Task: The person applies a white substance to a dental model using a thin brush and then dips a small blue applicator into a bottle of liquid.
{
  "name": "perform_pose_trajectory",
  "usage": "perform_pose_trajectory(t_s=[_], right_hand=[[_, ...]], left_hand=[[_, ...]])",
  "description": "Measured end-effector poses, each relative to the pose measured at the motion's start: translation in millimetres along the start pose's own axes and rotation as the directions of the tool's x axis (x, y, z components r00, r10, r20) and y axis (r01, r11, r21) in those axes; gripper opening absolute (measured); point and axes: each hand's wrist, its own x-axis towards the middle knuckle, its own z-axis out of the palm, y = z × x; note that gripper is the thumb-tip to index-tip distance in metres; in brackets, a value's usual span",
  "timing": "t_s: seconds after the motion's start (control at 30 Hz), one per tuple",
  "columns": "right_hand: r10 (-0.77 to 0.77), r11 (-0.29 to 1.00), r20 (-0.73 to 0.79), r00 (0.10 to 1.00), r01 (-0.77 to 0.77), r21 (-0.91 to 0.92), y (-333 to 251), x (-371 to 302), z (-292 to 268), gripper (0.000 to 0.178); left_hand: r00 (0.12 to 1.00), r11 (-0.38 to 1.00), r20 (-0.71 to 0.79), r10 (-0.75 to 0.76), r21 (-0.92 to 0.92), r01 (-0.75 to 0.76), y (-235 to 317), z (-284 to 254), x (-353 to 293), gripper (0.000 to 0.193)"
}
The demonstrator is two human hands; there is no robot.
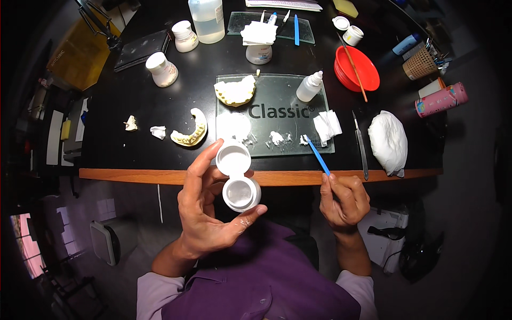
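Observation:
In my left hand point(200, 221) is a small white flip-top jar point(256, 193), held between thumb and fingers just off the table's front edge. Its lid point(233, 159) is swung back, and the inside looks pale grey-white. My right hand point(346, 201) pinches a blue plastic spatula point(318, 158). The spatula's tip lies by a small white clump point(304, 140) on a glass slab point(282, 128). More white crumbs point(277, 138) are scattered along the slab's near side. A dental cast point(236, 92) and a dropper bottle point(309, 87) stand on the slab, with folded tissue point(327, 127) at its right.
Left of the slab lie a second dental cast point(191, 130) and small white pieces point(158, 132). To the right are a scalpel point(360, 144), a white wrapped bundle point(388, 141) and a red bowl point(346, 77) with a brush across it. Jars point(161, 71) and a large bottle point(207, 21) stand behind.

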Motion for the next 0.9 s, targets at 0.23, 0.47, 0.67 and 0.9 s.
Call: perform_pose_trajectory(t_s=[0.23,0.47,0.67,0.9], right_hand=[[0.178,0.983,-0.008,0.984,-0.178,0.036,-3.5,6.4,-3.3,0.019],[0.171,0.983,-0.045,0.984,-0.167,0.075,-3.7,6.7,-2.4,0.018],[0.214,0.972,-0.063,0.975,-0.207,0.108,-7.4,7.6,-2.1,0.016],[0.244,0.967,-0.097,0.965,-0.236,0.094,-14.0,6.9,0.0,0.014]], left_hand=[[0.997,0.99,-0.072,0.016,-0.14,-0.026,1.0,6.4,5.1,0.081],[0.986,0.987,-0.064,0.153,0.054,-0.149,3.2,-4.6,43.8,0.057],[0.891,0.826,0.214,0.401,0.335,-0.452,11.8,-7.0,155.1,0.046],[0.892,0.716,0.36,0.272,0.544,-0.438,7.9,23.8,256.0,0.052]])
